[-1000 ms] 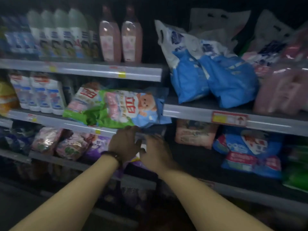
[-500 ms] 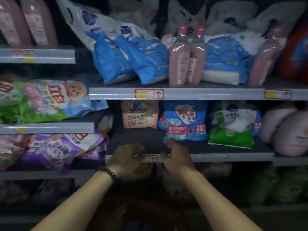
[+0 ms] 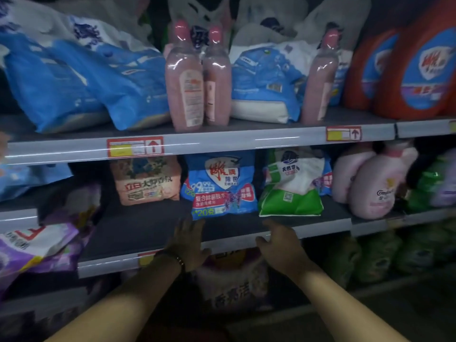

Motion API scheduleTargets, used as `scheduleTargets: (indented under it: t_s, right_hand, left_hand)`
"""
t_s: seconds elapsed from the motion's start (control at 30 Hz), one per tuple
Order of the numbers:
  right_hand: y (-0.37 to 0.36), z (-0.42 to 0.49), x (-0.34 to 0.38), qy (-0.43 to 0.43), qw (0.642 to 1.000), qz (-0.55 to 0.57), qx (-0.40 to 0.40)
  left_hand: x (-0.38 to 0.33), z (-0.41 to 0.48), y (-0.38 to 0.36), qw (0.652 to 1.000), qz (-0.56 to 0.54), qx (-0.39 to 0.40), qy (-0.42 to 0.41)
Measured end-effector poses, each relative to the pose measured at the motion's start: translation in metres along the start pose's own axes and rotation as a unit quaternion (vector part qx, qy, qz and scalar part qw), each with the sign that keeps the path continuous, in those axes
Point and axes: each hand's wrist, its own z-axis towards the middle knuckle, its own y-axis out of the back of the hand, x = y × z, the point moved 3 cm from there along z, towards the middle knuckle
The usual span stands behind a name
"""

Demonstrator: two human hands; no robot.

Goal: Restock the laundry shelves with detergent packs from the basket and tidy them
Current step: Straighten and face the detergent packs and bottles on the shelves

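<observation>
A blue detergent pack (image 3: 219,183) leans at the back of the dark middle shelf (image 3: 138,230). A pink-orange pack (image 3: 145,181) stands to its left and a white-and-green pack (image 3: 293,186) to its right. My left hand (image 3: 188,240), with a bracelet on the wrist, reaches over the shelf edge just below the blue pack, fingers spread, holding nothing. My right hand (image 3: 281,243) hovers open at the shelf's front edge, below the white-and-green pack. No basket is in view.
Above, blue bags (image 3: 86,87), pink bottles (image 3: 195,80) and orange jugs (image 3: 407,70) fill the upper shelf. Pink refill pouches (image 3: 370,183) sit at the right. Purple packs (image 3: 32,245) lie at the left. A pack (image 3: 234,285) sits on the shelf below my hands.
The view has shifted right along the shelves and closer in. Both hands have moved from gripping the shelf edge to open, spread apart, reaching toward the packs.
</observation>
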Motion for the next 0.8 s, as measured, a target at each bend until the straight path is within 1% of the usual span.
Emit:
scheduleTargets:
  t_s: [0.03, 0.13, 0.17, 0.27, 0.33, 0.43, 0.47, 0.57, 0.7, 0.8]
  right_hand:
    - [0.002, 0.007, -0.006, -0.007, 1.000, 0.000, -0.008]
    - [0.010, 0.028, -0.023, -0.030, 0.999, 0.007, -0.035]
    - [0.014, 0.035, -0.028, -0.034, 0.998, 0.012, -0.050]
    - [0.034, 0.060, -0.040, -0.050, 0.992, 0.023, -0.116]
    - [0.047, 0.078, -0.049, -0.078, 0.982, 0.034, -0.169]
    - [0.062, 0.110, -0.065, -0.124, 0.963, 0.101, -0.215]
    - [0.065, 0.121, -0.068, -0.145, 0.959, 0.123, -0.212]
    - [0.073, 0.147, -0.072, -0.208, 0.955, 0.137, -0.158]
    - [0.066, 0.172, -0.075, -0.209, 0.963, 0.112, -0.127]
    - [0.060, 0.181, -0.084, -0.218, 0.961, 0.102, -0.133]
  left_hand:
    - [-0.003, 0.010, -0.005, 1.000, 0.007, 0.014, -0.001]
    - [-0.020, 0.034, -0.016, 0.997, -0.057, 0.042, 0.000]
    - [-0.024, 0.042, -0.021, 0.998, -0.056, 0.043, -0.002]
    - [-0.036, 0.063, -0.032, 0.999, 0.024, 0.048, -0.010]
    - [-0.042, 0.071, -0.036, 0.997, 0.056, 0.054, -0.012]
    - [-0.042, 0.074, -0.041, 0.995, 0.080, 0.061, -0.009]
    - [-0.041, 0.075, -0.043, 0.994, 0.087, 0.064, -0.008]
    - [-0.039, 0.076, -0.052, 0.993, 0.107, 0.053, -0.003]
    - [-0.039, 0.079, -0.065, 0.992, 0.126, 0.021, 0.003]
    - [-0.038, 0.083, -0.071, 0.989, 0.146, 0.006, -0.002]
